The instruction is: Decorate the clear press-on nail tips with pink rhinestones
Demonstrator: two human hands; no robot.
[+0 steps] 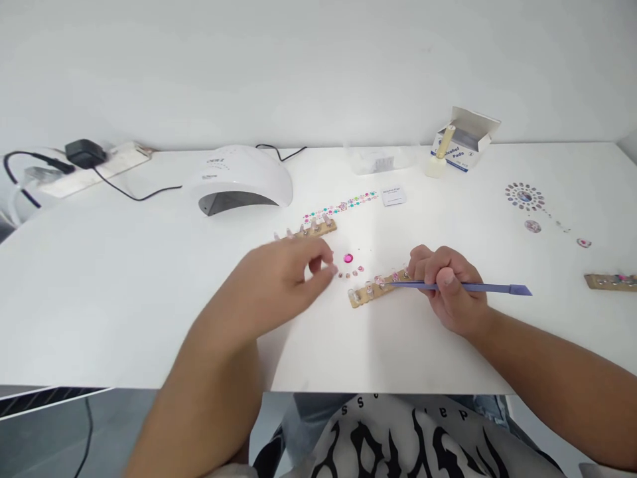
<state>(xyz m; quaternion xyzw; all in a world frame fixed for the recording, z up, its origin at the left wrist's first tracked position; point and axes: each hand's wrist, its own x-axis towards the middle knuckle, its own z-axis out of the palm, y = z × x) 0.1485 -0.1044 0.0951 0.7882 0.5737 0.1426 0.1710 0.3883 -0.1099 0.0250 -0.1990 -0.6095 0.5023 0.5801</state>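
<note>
My right hand (450,289) grips a slim purple nail art tool (490,288) with a wedge-shaped end. The thin tip of the tool meets a wooden strip (362,299) bearing several false nails, some with pink gems. Fingers of that hand lie at the strip's right end. My left hand (283,279) hovers left of the strip, thumb and forefinger curled close together; anything between them is too small to make out. Just beyond those fingertips lie a round pink gem (348,258) and a row of small gems (355,273). A second strip of nails (318,229) is partly behind the left hand.
A white nail lamp (243,176) stands at the back left, beside a power strip (99,174). Behind the work lie a gem sheet (343,206), an alcohol pad packet (393,195) and an alcohol pads box (462,143). Gem decorations (525,196) and another strip (610,282) lie right.
</note>
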